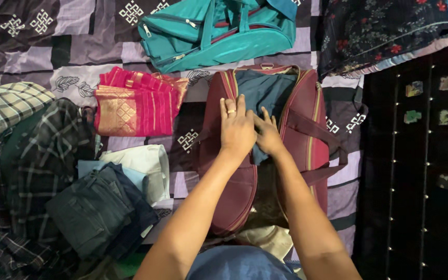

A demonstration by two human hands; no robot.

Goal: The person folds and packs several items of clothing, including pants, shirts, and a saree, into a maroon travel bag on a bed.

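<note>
An open maroon duffel bag (307, 129) lies on the patchwork bedspread in front of me. A dark teal folded garment (265, 91) lies inside its opening. My left hand (237, 129), with a ring on one finger, rests flat on the garment and the bag's left edge, fingers together. My right hand (268, 136) presses on the garment beside it, fingers spread and partly tucked under the left hand. Neither hand grips anything that I can see.
A teal duffel bag (219, 31) lies beyond the maroon one. A folded pink and gold cloth (136, 103) sits to the left. Folded dark trousers (97, 210), a pale garment (143, 163) and plaid shirts (37, 150) lie lower left. A floral cloth (385, 31) is upper right.
</note>
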